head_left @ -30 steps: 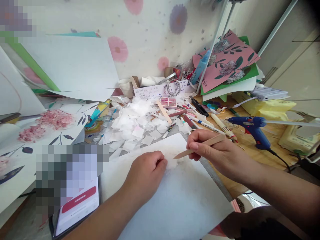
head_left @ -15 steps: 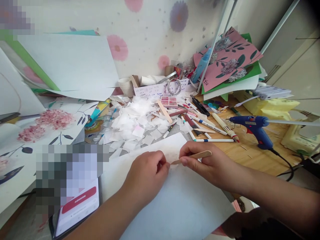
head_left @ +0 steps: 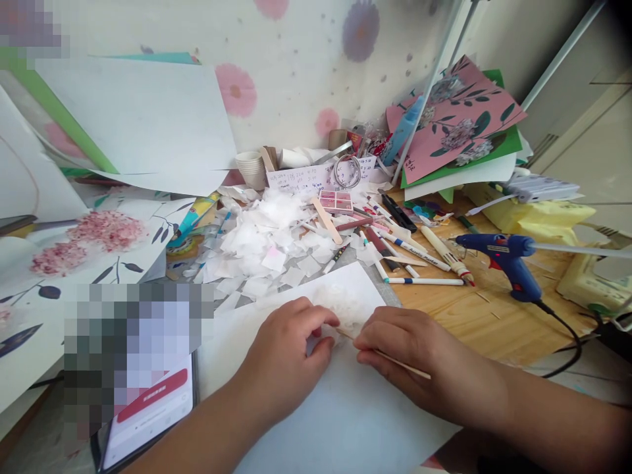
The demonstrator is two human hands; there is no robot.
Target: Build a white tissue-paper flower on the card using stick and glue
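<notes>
My left hand [head_left: 289, 349] rests on a large white sheet [head_left: 345, 421], with thumb and forefinger pinching a small piece of white tissue against it. My right hand [head_left: 409, 359] lies close beside it, fingers closed around a thin wooden stick [head_left: 401, 364]; the stick's tip points at the same spot. Just beyond the fingertips, a patch of crumpled white tissue [head_left: 343, 304] sits stuck on the sheet.
A heap of white tissue squares [head_left: 266, 240] lies behind the sheet. Pens and markers [head_left: 409, 253] lie scattered to the right, next to a blue glue gun [head_left: 503, 257] with its cord. A phone [head_left: 148, 411] lies at the lower left. Flower pictures [head_left: 89, 237] and card sheets lean around.
My right hand has come down and toward me, laying the stick low over the sheet. The left fingers have opened into a pinch near the tissue patch.
</notes>
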